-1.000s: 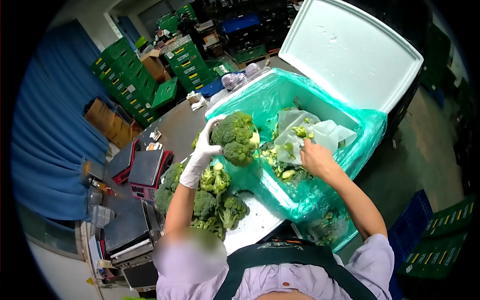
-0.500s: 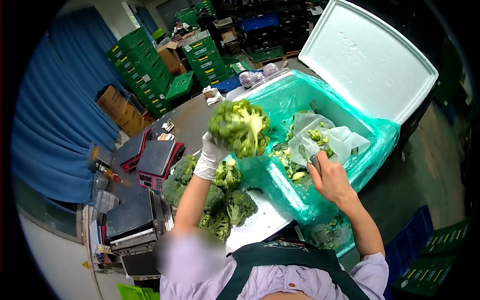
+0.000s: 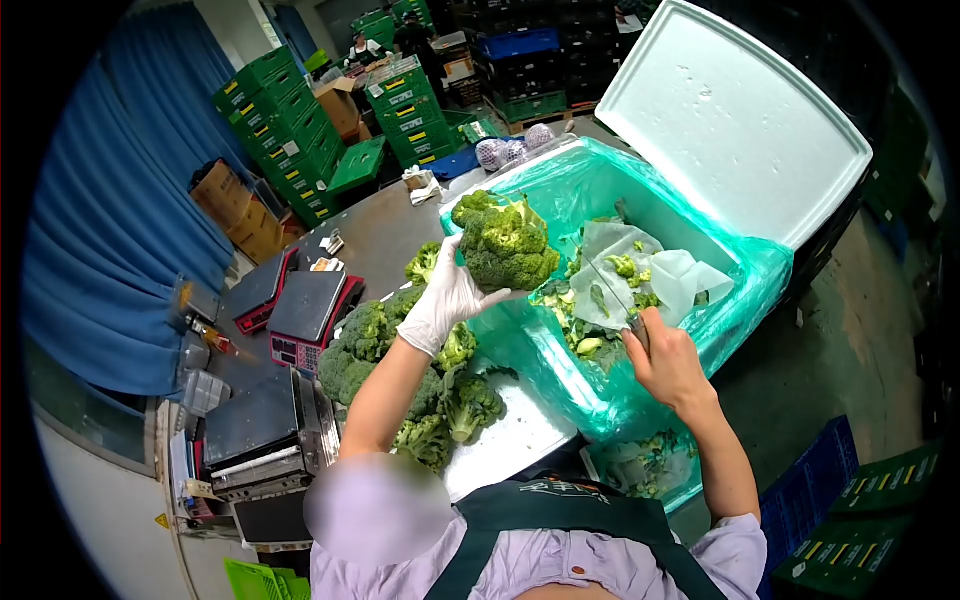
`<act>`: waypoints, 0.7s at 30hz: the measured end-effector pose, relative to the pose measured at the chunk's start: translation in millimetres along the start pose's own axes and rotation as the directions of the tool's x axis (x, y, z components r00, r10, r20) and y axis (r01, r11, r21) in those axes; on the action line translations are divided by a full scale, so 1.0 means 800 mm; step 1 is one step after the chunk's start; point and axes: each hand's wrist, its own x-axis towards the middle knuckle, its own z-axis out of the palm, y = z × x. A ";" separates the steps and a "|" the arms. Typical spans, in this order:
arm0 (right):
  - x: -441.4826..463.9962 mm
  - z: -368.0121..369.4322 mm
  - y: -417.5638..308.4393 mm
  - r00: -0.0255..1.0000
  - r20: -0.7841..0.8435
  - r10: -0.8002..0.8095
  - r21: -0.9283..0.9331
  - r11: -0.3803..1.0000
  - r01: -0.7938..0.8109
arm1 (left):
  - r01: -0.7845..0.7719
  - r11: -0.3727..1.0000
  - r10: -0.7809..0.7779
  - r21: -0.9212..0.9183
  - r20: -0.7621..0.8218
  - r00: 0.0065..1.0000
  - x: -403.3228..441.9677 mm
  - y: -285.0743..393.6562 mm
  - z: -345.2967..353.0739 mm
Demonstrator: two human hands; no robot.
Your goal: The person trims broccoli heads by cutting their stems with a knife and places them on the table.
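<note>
Broccoli point(image 3: 507, 247) is cupped near the box point(image 3: 550, 365) by the left hand point(image 3: 448, 300), likely for balance; a knife point(image 3: 630, 313) is gripped by the right hand point(image 3: 667, 363).

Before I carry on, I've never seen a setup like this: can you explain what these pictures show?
There is no machine: these are a person's own two hands, seen from a camera worn on the head, looking forward and down. It is the only viewpoint.

The white-gloved left hand holds up a broccoli head. The ungloved right hand grips a knife over a green-lined box, where scraps and a pale sheet lie.

Left of the box is a broccoli pile. Beyond it, scales stand on the dark table.
</note>
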 end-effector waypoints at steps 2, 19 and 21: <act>-0.002 -0.004 0.002 1.000 0.010 -0.014 0.011 1.000 0.014 | 0.053 0.998 -0.051 -0.035 0.039 0.998 0.002 0.001 0.000; 0.010 -0.045 -0.006 0.972 0.219 -0.088 0.103 0.992 0.067 | -0.374 0.709 0.300 0.598 0.225 0.927 0.032 0.025 0.037; 0.011 -0.043 0.001 0.972 0.217 -0.093 0.072 0.994 0.080 | -0.371 0.696 0.324 0.614 0.193 0.926 0.041 0.024 0.035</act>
